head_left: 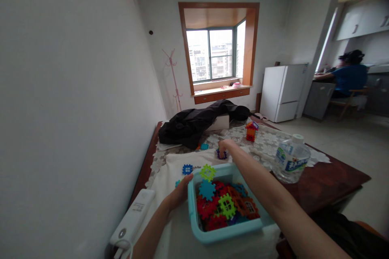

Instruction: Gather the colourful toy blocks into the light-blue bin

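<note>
Where the right hand [226, 145] reaches, squares [224, 156] are toothed; lace [265, 134], flowered.

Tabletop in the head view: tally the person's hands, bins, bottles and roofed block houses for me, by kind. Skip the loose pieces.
Hands: 2, left hand and right hand
Turquoise bin: 1
Clear bottle: 1
Roofed block house: 1
Total: 5

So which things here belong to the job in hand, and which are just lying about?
Likely job things: light-blue bin, its plastic pieces, purple piece at right hand, blue piece, block house.
Apparently lying about: black fabric, plastic bottle, white device.
</note>
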`<state>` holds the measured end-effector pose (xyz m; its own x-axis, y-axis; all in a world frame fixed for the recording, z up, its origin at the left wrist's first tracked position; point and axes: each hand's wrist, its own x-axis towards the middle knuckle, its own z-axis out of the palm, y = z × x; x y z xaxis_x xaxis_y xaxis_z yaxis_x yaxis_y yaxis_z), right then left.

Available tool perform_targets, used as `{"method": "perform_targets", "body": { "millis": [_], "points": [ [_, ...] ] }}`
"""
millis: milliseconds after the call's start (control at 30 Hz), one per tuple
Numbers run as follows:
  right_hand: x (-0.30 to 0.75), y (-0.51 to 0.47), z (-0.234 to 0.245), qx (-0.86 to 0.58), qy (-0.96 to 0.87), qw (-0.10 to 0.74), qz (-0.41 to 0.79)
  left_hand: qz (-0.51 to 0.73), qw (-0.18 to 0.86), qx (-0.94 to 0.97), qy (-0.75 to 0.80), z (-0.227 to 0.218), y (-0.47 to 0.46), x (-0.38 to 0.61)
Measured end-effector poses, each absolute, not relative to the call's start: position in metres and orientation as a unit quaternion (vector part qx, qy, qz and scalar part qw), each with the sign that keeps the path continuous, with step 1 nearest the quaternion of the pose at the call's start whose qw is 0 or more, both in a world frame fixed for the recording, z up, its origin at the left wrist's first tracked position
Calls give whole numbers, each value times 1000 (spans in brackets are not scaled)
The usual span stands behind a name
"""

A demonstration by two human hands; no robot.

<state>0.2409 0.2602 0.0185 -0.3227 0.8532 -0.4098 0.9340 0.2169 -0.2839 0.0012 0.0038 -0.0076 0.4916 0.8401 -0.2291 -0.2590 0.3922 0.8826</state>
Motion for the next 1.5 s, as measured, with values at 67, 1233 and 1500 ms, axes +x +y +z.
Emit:
{"method": "perform_targets", "body": {
  "millis": [67, 1233, 1500],
  "points": [
    [240, 258, 22, 590, 768, 101, -227, 364, 757, 415, 350, -8, 4, 1],
    [239, 249, 29, 604, 721, 130, -314, 352, 773, 397, 348, -8, 3, -3],
    [237, 244, 27, 551, 706, 37, -443, 361, 767, 390, 360, -19, 8, -7]
  ]
}}
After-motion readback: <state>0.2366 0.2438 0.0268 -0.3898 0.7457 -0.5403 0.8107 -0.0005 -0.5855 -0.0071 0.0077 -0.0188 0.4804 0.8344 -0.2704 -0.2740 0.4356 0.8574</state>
